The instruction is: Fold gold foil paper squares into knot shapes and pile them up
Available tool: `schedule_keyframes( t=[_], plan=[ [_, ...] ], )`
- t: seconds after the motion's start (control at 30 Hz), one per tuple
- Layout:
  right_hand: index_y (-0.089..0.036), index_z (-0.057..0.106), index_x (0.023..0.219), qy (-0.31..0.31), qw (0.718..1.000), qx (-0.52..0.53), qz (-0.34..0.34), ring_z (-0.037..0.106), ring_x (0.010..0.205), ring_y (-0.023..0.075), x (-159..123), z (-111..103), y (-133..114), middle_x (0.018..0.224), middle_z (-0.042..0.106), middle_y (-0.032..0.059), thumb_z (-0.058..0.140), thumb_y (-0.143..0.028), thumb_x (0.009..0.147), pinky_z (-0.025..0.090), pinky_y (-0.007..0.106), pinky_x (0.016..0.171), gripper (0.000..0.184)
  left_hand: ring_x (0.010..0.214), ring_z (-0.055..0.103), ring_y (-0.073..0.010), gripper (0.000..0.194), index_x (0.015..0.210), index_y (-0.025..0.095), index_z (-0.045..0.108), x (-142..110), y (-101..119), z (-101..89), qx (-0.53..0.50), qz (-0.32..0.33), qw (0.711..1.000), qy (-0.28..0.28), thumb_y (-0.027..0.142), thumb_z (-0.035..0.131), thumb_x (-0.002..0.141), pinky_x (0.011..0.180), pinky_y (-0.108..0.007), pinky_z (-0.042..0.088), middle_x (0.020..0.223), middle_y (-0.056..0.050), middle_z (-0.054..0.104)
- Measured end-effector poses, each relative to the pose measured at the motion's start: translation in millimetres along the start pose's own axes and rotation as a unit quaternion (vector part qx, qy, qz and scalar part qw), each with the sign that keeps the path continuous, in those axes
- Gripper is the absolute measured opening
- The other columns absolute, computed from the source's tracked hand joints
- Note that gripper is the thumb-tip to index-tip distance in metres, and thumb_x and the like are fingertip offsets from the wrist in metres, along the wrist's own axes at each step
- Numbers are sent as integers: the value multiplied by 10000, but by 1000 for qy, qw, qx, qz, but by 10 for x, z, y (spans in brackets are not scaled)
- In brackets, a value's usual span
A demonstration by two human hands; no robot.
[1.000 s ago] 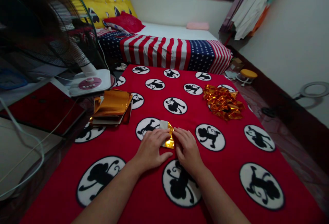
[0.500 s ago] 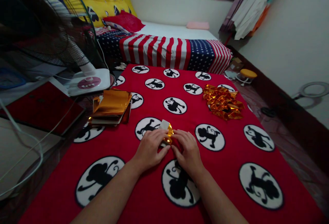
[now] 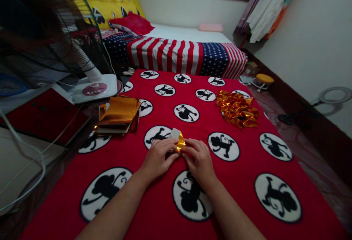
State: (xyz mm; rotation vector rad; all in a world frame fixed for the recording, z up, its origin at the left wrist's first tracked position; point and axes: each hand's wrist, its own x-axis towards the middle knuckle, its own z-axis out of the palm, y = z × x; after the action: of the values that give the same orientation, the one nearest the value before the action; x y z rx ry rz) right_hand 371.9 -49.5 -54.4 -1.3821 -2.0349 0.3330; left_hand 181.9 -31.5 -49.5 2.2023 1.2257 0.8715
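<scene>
A small sheet of gold foil paper (image 3: 178,140) with a white underside lies partly folded on the red blanket (image 3: 247,166) with monkey circles. My left hand (image 3: 158,157) and my right hand (image 3: 199,159) both pinch it from either side, fingers curled on its near edges. A stack of flat gold sheets (image 3: 119,113) sits to the left. A heap of folded gold pieces (image 3: 238,108) rests at the far right of the blanket.
An electric fan (image 3: 41,31) with a white base (image 3: 95,87) stands at the left, beside a red box (image 3: 41,115) and white cables. A bed with a flag-pattern cover (image 3: 178,53) lies beyond. A small yellow stool (image 3: 264,79) stands by the right wall.
The foil was flat under my fingers; now both hands have drawn it together and lifted its gold edge into a fold. The view has barely shifted.
</scene>
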Motion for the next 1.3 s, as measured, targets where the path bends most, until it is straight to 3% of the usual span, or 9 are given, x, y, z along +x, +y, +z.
schedule_keyframes(
  t=[0.37, 0.63, 1.3],
  plan=[
    [-258, 686, 880, 24, 999, 28, 24, 555, 1092, 230, 7, 24, -6, 1153, 642, 36, 661, -228, 834, 374, 454, 992, 60, 1123, 623, -225, 120, 842, 252, 712, 35, -45, 49, -16, -27, 999, 13, 186, 613, 850, 965, -450, 435, 1160, -17, 704],
    [-237, 671, 814, 37, 997, 28, 64, 551, 1075, 228, 39, 57, -58, 1123, 644, 34, 664, -208, 824, 369, 446, 989, 32, 1049, 654, -225, 86, 762, 217, 708, 38, -43, 84, -41, -43, 996, 70, 152, 657, 788, 961, -436, 483, 1058, -49, 736],
    [-220, 638, 755, 41, 995, 3, 91, 527, 1045, 237, 74, 96, -123, 1117, 621, 43, 656, -188, 808, 376, 420, 926, 65, 1011, 617, -219, 150, 631, 177, 627, 37, -65, 81, -8, -23, 995, 98, 94, 612, 756, 925, -409, 488, 1038, -73, 690]
  ],
)
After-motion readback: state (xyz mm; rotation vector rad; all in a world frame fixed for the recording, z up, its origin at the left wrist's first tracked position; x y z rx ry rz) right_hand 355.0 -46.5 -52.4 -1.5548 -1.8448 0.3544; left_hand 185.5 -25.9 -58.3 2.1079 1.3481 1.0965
